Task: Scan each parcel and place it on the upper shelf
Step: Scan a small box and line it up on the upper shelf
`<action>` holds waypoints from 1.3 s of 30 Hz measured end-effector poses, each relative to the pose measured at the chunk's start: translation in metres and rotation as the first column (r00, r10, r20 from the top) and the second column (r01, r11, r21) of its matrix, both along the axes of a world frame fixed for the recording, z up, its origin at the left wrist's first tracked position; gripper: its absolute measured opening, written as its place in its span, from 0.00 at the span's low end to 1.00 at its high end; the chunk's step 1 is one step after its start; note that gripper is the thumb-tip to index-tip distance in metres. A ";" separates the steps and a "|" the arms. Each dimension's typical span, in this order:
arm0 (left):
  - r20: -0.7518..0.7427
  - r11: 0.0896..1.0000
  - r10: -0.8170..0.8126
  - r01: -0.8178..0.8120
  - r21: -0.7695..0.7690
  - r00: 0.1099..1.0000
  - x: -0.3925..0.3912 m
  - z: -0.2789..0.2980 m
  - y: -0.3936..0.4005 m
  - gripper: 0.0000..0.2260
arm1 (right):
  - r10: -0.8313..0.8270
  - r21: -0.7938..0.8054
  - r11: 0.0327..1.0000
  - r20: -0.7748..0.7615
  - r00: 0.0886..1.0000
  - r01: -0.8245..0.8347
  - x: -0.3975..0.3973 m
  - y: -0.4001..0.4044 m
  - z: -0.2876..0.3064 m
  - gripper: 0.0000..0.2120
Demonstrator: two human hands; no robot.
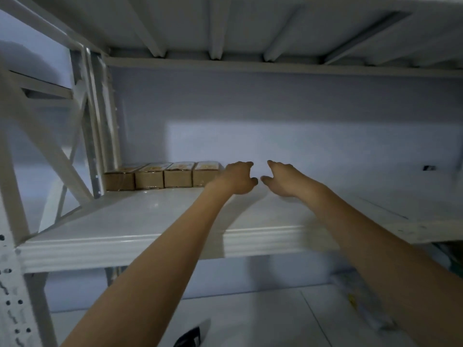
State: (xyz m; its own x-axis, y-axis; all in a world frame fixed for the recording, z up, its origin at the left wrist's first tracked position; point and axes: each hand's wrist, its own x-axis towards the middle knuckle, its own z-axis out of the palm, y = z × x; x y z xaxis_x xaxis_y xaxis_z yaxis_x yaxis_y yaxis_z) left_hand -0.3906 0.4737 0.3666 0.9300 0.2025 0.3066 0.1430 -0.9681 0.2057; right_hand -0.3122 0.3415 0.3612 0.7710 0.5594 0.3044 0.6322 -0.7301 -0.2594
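Observation:
Several brown cardboard parcels (162,177) stand side by side in a row at the back left of the upper white shelf (160,241). Both my arms reach over the shelf's front edge. My left hand (239,179) hovers just right of the last parcel in the row, fingers loosely bent, and hides that parcel's right edge. My right hand (281,179) is a short gap further right, fingers also loosely bent. I see nothing between or inside the two hands.
White rack uprights and diagonal braces (82,136) close the left side. Another shelf's underside (225,26) lies overhead. On the lower level are a dark object (191,337) at the bottom edge and pale wrapped bags (360,304) at the right.

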 end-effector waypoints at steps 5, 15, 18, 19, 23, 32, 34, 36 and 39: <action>0.004 0.990 -0.133 0.133 -0.048 0.991 0.020 -0.022 -0.095 0.24 | -0.067 0.069 0.995 -0.017 0.998 0.068 0.006 -0.101 -0.018 0.26; 0.253 0.808 -0.500 0.551 -0.206 0.828 0.051 -0.050 -0.349 0.17 | -0.281 0.190 0.936 -0.108 0.954 0.297 0.020 -0.364 -0.055 0.30; 0.198 0.751 -0.584 0.617 -0.237 0.787 0.065 -0.078 -0.416 0.15 | -0.327 0.195 0.913 -0.178 0.928 0.359 0.033 -0.437 -0.083 0.22; 0.165 0.741 -0.604 0.625 -0.244 0.780 0.070 -0.089 -0.434 0.14 | -0.336 0.193 0.908 -0.192 0.922 0.372 0.038 -0.457 -0.094 0.15; 0.047 0.742 -0.611 0.593 -0.312 0.790 0.101 -0.137 -0.477 0.14 | -0.404 0.173 0.876 -0.249 0.880 0.450 0.055 -0.509 -0.134 0.16; -0.121 0.782 -0.498 0.384 -0.492 0.859 0.218 -0.243 -0.496 0.09 | -0.449 0.183 0.782 -0.497 0.742 0.596 0.143 -0.550 -0.215 0.20; -0.161 0.781 -0.480 0.336 -0.526 0.863 0.248 -0.266 -0.499 0.10 | -0.445 0.210 0.731 -0.576 0.686 0.650 0.167 -0.549 -0.230 0.19; -0.195 0.768 -0.459 0.276 -0.578 0.867 0.278 -0.287 -0.501 0.11 | -0.451 0.223 0.680 -0.625 0.638 0.699 0.192 -0.547 -0.246 0.16; -0.206 0.710 -0.390 0.151 -0.688 0.898 0.315 -0.313 -0.501 0.11 | -0.467 0.188 0.636 -0.679 0.567 0.749 0.224 -0.544 -0.267 0.16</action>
State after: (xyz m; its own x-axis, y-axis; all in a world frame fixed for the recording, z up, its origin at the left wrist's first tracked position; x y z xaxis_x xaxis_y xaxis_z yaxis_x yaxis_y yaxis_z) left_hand -0.0757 -0.0277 0.0540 0.9923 -0.0389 -0.1173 0.0678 -0.6226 0.7796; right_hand -0.0883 -0.2028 0.0944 0.9604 -0.1915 -0.2024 -0.2777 -0.5996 -0.7506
